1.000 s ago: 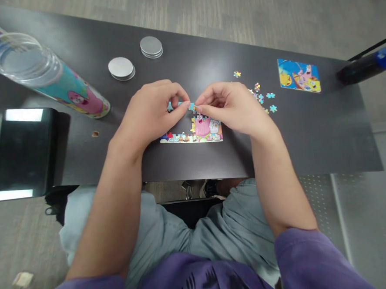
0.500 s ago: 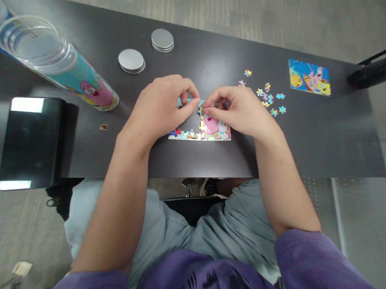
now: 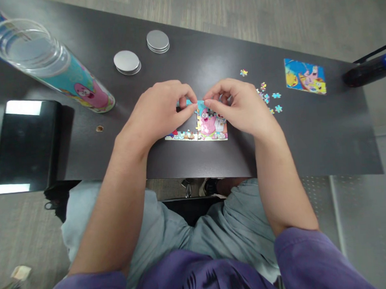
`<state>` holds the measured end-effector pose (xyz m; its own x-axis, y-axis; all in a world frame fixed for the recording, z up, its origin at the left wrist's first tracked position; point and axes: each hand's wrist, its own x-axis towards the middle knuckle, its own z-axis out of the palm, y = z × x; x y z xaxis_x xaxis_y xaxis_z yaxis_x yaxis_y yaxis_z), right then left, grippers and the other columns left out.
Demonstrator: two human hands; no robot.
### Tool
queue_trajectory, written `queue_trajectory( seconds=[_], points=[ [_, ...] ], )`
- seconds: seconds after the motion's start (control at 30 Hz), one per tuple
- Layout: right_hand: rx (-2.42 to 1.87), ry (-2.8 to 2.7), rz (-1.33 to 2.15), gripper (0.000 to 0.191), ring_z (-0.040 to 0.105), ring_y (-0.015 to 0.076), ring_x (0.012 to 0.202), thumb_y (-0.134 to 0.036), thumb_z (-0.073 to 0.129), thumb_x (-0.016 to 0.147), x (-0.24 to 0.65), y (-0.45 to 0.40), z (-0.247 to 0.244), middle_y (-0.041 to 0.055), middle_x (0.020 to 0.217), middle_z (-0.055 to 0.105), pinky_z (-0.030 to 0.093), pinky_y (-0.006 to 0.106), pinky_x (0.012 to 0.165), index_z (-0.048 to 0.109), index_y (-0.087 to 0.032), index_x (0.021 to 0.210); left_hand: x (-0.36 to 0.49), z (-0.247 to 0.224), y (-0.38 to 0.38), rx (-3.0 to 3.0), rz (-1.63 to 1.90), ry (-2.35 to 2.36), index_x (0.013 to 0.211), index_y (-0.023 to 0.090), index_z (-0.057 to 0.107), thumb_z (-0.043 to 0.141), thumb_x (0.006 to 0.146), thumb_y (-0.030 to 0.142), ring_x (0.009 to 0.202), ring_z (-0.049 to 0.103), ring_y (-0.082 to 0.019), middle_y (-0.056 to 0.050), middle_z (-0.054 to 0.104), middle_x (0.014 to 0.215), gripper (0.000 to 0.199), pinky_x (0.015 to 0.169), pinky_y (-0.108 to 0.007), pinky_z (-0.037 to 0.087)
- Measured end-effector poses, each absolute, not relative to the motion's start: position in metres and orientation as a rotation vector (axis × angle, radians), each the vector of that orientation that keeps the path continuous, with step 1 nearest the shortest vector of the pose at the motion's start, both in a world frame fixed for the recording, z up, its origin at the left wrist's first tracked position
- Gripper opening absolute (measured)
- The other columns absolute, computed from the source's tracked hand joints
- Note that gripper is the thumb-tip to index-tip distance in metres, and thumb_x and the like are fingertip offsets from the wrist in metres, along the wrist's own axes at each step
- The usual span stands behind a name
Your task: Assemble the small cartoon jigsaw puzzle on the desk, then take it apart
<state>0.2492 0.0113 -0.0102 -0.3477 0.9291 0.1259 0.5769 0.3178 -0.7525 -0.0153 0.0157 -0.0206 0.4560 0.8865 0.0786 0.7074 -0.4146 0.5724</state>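
A partly assembled jigsaw puzzle with a pink cartoon figure lies on the dark table. My left hand is over its upper left part, thumb and index fingertips nearly together at the puzzle's top; whatever lies between them is too small to make out. My right hand rests at the top right of the puzzle, its fingers bent and pinched near the upper edge, and anything in them is hidden. A dark gap shows among the pieces beside the right thumb. Loose pieces lie to the right of my right hand.
Two stacks of metal discs stand at the back. A tall cartoon-printed tube and a black tablet are at the left. A cartoon picture card and a dark bottle are at the right.
My right hand has shifted slightly up from the puzzle, uncovering more of the pink figure and a dark gap. The whole view has moved a little, so things appear further left.
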Motion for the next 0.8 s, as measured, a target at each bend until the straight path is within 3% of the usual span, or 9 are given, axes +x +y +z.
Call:
queue_trajectory(
  seconds=[0.1,0.23,0.33,0.53,0.67,0.8],
  points=[
    [-1.336,-1.923,0.761,0.016,0.064,0.0222,0.082,-0.014,0.088,0.112,0.262,0.012,0.003,0.0036,0.097,0.083,0.053,0.041,0.082,0.087,-0.025,0.101,-0.014,-0.018,0.015,2.253,0.543,1.312,0.125,0.029,0.097,0.071,0.112,0.044,0.109,0.083,-0.033,-0.008,0.09,0.113,0.032,0.093,-0.047,0.058],
    [-1.328,-1.795,0.577,0.024,0.072,0.0232,0.085,-0.006,0.09,0.107,0.307,0.022,0.012,0.0054,0.098,0.087,0.055,0.043,0.085,0.087,-0.028,0.099,-0.014,-0.016,0.013,2.241,0.541,1.322,0.124,0.026,0.099,0.071,0.11,0.042,0.101,0.081,-0.032,-0.01,0.09,0.113,0.035,0.09,-0.047,0.059],
    [-1.361,-1.694,0.376,0.024,0.075,0.0233,0.092,-0.003,0.086,0.105,0.353,0.028,0.011,0.008,0.103,0.089,0.052,0.044,0.086,0.091,-0.027,0.105,-0.017,-0.018,0.015,2.243,0.565,1.326,0.122,0.03,0.1,0.071,0.109,0.044,0.101,0.083,-0.032,-0.008,0.091,0.109,0.034,0.089,-0.044,0.061],
    [-1.595,-1.584,0.329,0.017,0.065,0.0228,0.083,-0.009,0.086,0.108,0.408,0.022,0.01,0.0063,0.095,0.085,0.046,0.044,0.082,0.088,-0.026,0.103,-0.015,-0.022,0.016,2.266,0.619,1.286,0.11,0.031,0.095,0.064,0.107,0.054,0.091,0.08,-0.032,-0.007,0.084,0.098,0.039,0.085,-0.046,0.055],
    [-1.715,-1.602,0.363,0.02,0.06,0.0206,0.079,-0.006,0.08,0.106,0.416,0.017,0.008,0.0043,0.094,0.082,0.042,0.043,0.081,0.086,-0.024,0.103,-0.012,-0.022,0.015,2.271,0.574,1.278,0.106,0.033,0.091,0.066,0.106,0.051,0.086,0.075,-0.028,-0.005,0.082,0.097,0.031,0.079,-0.044,0.048],
    [-1.788,-1.644,0.428,0.016,0.06,0.02,0.081,-0.008,0.08,0.1,0.422,0.016,0.004,0.0039,0.096,0.082,0.043,0.043,0.084,0.086,-0.023,0.102,-0.012,-0.021,0.014,2.304,0.508,1.283,0.106,0.034,0.094,0.067,0.109,0.054,0.088,0.074,-0.029,-0.006,0.083,0.101,0.033,0.08,-0.046,0.05]
  ],
)
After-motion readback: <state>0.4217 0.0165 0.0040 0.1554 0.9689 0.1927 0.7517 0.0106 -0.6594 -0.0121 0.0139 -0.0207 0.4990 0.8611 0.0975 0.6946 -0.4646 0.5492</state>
